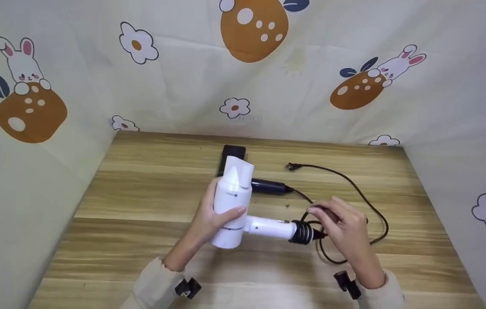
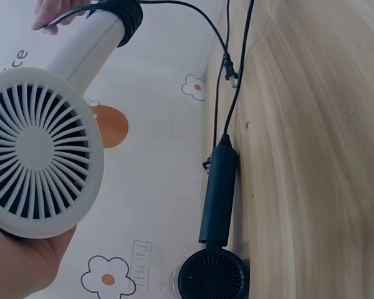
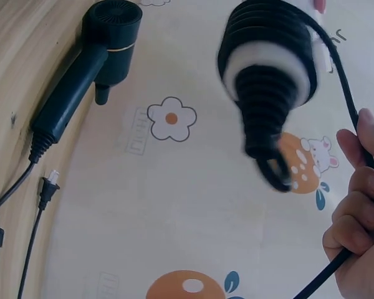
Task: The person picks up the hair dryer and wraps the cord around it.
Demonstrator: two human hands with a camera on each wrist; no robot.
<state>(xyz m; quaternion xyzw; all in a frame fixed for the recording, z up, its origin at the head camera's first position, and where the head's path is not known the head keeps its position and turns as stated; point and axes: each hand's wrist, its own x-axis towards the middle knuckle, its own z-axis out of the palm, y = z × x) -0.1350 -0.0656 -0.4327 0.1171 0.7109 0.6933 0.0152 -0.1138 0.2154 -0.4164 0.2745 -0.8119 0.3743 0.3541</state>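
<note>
My left hand (image 1: 206,216) grips a white hair dryer (image 1: 230,201) round its barrel, above the table, with the handle pointing right. Black cord (image 1: 302,232) is wound in several coils about the handle's end. Between thumb and fingers, my right hand (image 1: 345,225) pinches a loose stretch of that cord (image 3: 344,87), just beyond the coils. The left wrist view shows the white dryer's round slatted grille (image 2: 34,149). Behind it on the table lies a dark hair dryer (image 1: 268,186), partly hidden by the white one in the head view.
A black cord (image 1: 365,197) curves over the right side of the wood-grain table (image 1: 140,240), ending in a plug (image 1: 293,166) near the back. In the left wrist view another plug (image 2: 229,70) is visible. Patterned cloth (image 1: 182,77) encloses the table's back and sides.
</note>
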